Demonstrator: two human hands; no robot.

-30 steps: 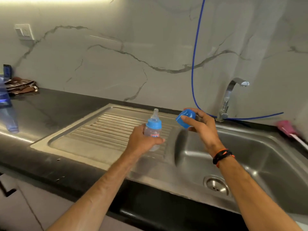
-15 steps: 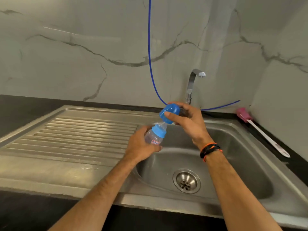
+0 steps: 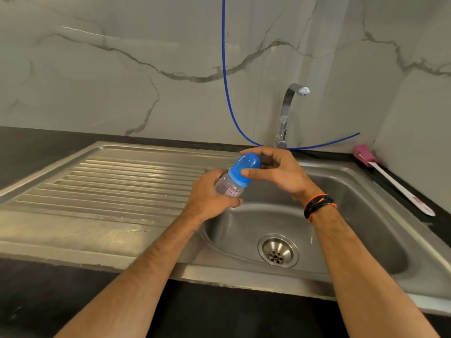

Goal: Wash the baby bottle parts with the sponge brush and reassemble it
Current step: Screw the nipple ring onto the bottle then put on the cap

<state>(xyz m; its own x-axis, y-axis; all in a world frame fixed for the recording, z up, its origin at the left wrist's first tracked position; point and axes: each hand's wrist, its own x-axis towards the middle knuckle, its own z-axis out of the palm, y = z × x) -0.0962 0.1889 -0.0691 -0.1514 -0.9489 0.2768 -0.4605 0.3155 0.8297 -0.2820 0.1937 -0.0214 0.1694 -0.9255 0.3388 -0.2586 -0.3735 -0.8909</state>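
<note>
Head view is showing the left hand (image 3: 207,198) curling its fingers round the clear body of the baby bottle (image 3: 229,186), gripping it tilted with its top leaning up and to the right, over the left edge of the sink basin (image 3: 366,230). The right hand (image 3: 275,172) is closing on the blue cap (image 3: 244,170), the thumb pressing its near side and the curled fingers wrapping over its far side; the cap is sitting on the bottle's top. A pink-headed sponge brush (image 3: 390,181) with a white handle is lying on the dark counter (image 3: 36,147) to the right of the basin, well apart from both hands. The steel sink's ribbed draining board (image 3: 109,186) is stretching off to the left, and a drain (image 3: 278,251) is sitting in the basin floor. Behind, a faucet (image 3: 288,113) is standing against a marble-patterned wall (image 3: 122,69), with a blue hose (image 3: 225,81) hanging down and curving past its base. Both forearms are reaching forward from the bottom of the frame, the hands meeting above the basin's left rim; a dark and orange wristband (image 3: 317,204) is circling the right wrist.
</note>
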